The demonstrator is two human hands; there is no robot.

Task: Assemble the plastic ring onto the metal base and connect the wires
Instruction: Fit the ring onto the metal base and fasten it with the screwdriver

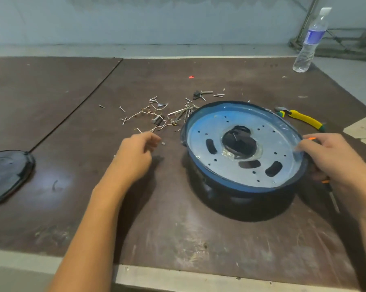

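Head-camera view looking down at a scuffed brown worktable [177, 218]. From here I see the person's two bare forearms reaching in from the near edge, hands well apart.

The round assembly sits right of centre. A silver metal base [203, 131], pierced with small holes and curved slots, faces up with a dark opening in its middle. A blue plastic ring [236, 186] runs around its edge, over a dark housing underneath.

The right hand [329, 159] is at the right edge of the assembly, thumb and fingers curled onto the ring's rim and gripping it. A black and orange screwdriver [334, 199] lies under this hand, its shaft pointing toward the near side. I cannot tell whether the hand holds it too.

The left hand [135, 152] hovers left of the assembly with its fingers bent, at the near edge of a scatter of thin pale wires [139, 113] and loose screws [122, 109]. I cannot tell whether its fingertips pinch a wire.

Yellow-handled pliers [302, 119] lie just beyond the ring on the right. A clear water bottle [310, 39] stands at the far right corner. A dark oval cover [5, 175] lies at the left edge. Pale paper scraps [363, 129] sit at the right edge.
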